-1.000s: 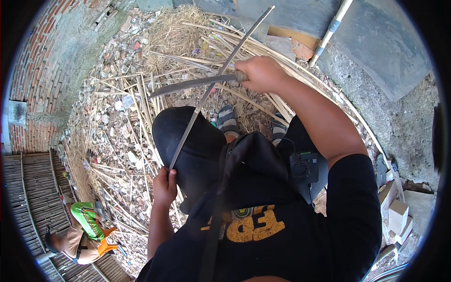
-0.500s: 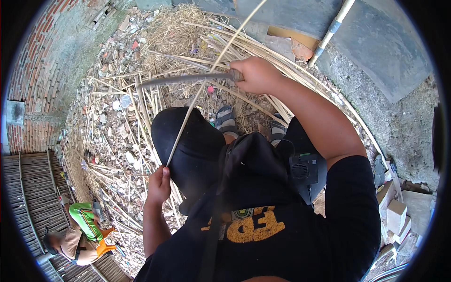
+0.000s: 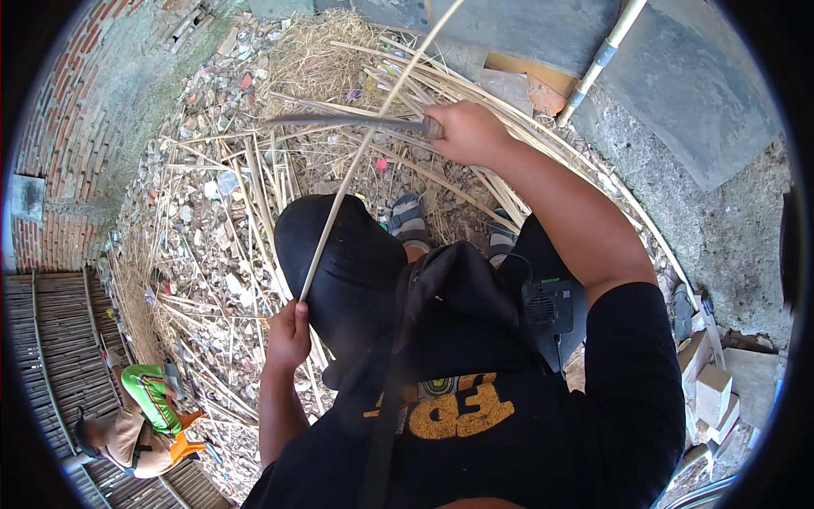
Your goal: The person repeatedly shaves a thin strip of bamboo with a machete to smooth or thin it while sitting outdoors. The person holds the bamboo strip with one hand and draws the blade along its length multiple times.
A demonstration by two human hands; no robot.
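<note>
My left hand [image 3: 289, 335] is closed round the near end of a long, thin bamboo strip [image 3: 337, 204], beside my left knee. The pale strip slants up and to the right across my knee, past the top of the view. In my right hand [image 3: 469, 133] is the wooden handle of a machete [image 3: 343, 120], held with fingers wrapped round it. Its long, dark blade points left and crosses the bamboo strip, near my right fist. Whether the edge bites into the strip, I cannot tell.
Many split bamboo strips [image 3: 441, 182] lie over rubble-strewn ground [image 3: 199, 204], with dry straw [image 3: 318, 55] beyond. At the lower left another person [image 3: 127, 437] sits by an orange stool [image 3: 186, 445]. A pole [image 3: 604, 55] leans at the right wall. Pale blocks [image 3: 714, 390] stand lower right.
The machete has shifted up along the bamboo strip, away from me, and its blade lies flatter. My right hand has moved slightly right. My left hand keeps its hold.
</note>
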